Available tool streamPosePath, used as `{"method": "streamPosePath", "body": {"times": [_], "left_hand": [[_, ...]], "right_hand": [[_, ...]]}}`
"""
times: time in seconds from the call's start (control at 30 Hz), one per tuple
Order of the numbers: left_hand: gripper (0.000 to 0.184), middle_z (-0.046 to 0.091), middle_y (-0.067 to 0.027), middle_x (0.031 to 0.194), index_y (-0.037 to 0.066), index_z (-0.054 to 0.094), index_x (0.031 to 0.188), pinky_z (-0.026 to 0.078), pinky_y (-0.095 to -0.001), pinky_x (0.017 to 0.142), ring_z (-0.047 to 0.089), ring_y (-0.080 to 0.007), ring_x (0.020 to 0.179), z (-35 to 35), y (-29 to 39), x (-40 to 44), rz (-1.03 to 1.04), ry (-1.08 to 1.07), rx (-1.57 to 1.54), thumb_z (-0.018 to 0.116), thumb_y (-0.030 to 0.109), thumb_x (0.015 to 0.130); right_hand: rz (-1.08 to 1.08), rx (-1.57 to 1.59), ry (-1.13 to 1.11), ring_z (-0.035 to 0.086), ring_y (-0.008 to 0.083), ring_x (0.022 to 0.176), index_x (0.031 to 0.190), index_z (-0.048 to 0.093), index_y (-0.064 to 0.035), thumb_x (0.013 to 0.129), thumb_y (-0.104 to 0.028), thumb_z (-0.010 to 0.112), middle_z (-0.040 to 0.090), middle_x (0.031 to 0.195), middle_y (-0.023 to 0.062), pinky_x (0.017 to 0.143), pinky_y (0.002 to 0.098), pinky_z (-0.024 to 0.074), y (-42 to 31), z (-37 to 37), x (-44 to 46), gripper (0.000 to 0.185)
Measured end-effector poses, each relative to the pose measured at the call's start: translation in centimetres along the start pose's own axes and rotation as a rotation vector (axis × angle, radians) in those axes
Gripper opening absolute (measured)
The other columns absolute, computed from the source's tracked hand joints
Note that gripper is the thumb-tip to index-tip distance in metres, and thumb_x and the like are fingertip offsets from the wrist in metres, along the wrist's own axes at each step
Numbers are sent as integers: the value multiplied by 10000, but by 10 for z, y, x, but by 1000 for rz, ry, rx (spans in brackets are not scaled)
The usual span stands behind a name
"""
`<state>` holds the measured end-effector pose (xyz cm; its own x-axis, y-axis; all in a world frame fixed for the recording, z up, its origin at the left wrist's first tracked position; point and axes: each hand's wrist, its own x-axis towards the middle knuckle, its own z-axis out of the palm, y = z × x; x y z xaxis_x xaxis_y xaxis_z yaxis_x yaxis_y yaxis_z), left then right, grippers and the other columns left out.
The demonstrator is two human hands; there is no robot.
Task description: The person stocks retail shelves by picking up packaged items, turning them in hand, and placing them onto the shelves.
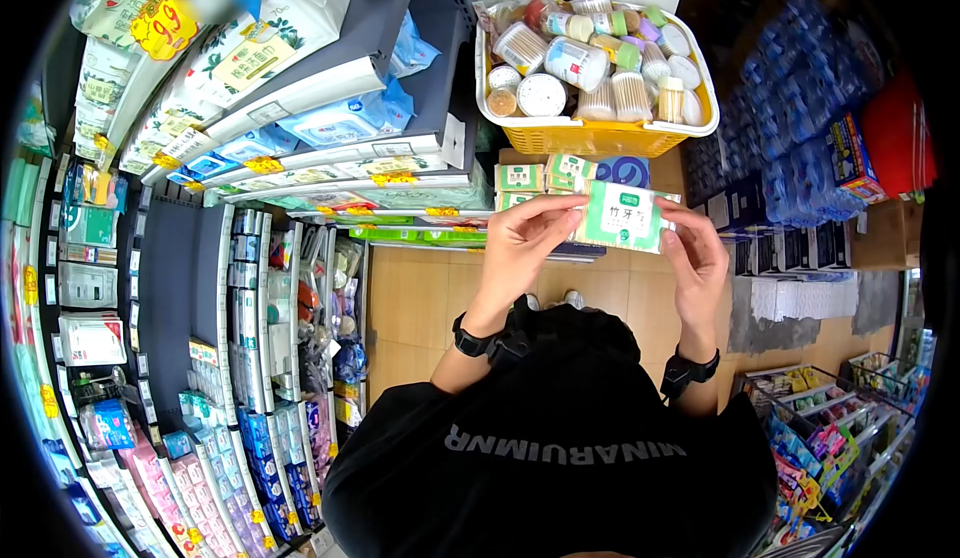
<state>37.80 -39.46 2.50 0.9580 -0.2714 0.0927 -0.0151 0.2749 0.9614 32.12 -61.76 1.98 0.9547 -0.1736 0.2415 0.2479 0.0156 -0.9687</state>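
Observation:
A flat green-and-white pack of toothpicks (622,216) is held up in front of my chest, its printed face toward the camera. My left hand (528,243) pinches its left edge between thumb and fingers. At the opposite end, the fingers and thumb of my right hand (697,256) close on the right edge. Just beyond lie several similar toothpick packs (520,177), partly covered by the held one and my left hand. Behind them stands a yellow-and-white basket (600,140) heaped with tubs of toothpicks and cotton swabs (577,64).
Grey shelving (440,58) with bagged tissues and wipes rises at the left. Lower shelves (250,358) hold many small packets. On the right are wrapped blue bottles (800,88), cartons (880,233) and a wire rack of snacks (820,418). Tiled floor (420,298) lies below.

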Motion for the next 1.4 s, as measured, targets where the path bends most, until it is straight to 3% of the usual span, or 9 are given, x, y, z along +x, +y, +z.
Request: {"method": "streamPosePath", "body": {"times": [0.17,0.23,0.37,0.43,0.5,0.73,0.83,1.2,1.4], "left_hand": [[252,726,-65,1005,10,709,1148,507,-221,786,642,-81,894,3,-1,-3,-33,49,-32,700,-8,897],[372,711,-65,1011,15,626,1266,510,-216,794,631,-70,906,4,3,-4,-25,42,17,693,-20,902],[479,719,-90,992,12,530,1335,511,-238,806,646,-96,901,2,0,-13,-10,124,-59,701,-29,889],[521,715,-89,978,15,481,1356,508,-239,812,643,-97,903,3,0,-18,-24,138,-83,701,-37,887],[488,710,-76,964,9,507,1334,504,-235,808,639,-92,901,2,2,-26,-21,184,-86,702,-30,889],[415,698,-41,963,-12,562,1282,500,-228,805,634,-78,886,-6,7,-62,-25,386,-17,709,-4,893],[396,696,-36,966,-16,574,1269,501,-232,804,636,-82,886,-14,12,-82,-22,493,-31,709,9,898],[365,691,-53,986,-30,578,1256,508,-229,763,634,-74,858,-93,35,-181,114,818,-27,696,52,921],[330,709,-83,1019,-37,621,1216,524,-246,844,654,-103,909,-150,52,-247,172,982,-68,705,53,909]], "right_hand": [[-48,34,10,629,174,1080,1202,576,30,941,67,570,582,1342,193,883,268,505,-1,0,1,264],[-24,48,30,591,174,1159,1288,525,5,937,64,577,517,1416,179,943,283,494,-3,0,4,359],[-56,52,10,562,164,1200,1343,476,0,937,66,572,484,1449,182,931,280,498,-7,6,9,422],[-60,27,-16,560,221,1229,1327,473,11,929,81,573,514,1402,202,953,334,537,-9,7,11,416],[0,61,-31,577,200,1199,1332,464,14,926,78,583,511,1405,198,935,316,536,-6,9,12,427],[143,156,-194,654,141,996,1321,462,11,933,47,606,693,1106,158,846,242,493,17,26,16,415],[183,159,-294,654,140,991,1315,461,13,932,54,598,690,1114,162,853,247,492,23,42,17,409],[200,221,-738,634,116,955,1357,449,42,939,27,598,673,1130,130,845,235,475,15,174,-1,444],[262,245,-925,620,123,992,1369,469,62,931,30,604,650,1147,125,866,247,483,4,264,-30,459]]}}
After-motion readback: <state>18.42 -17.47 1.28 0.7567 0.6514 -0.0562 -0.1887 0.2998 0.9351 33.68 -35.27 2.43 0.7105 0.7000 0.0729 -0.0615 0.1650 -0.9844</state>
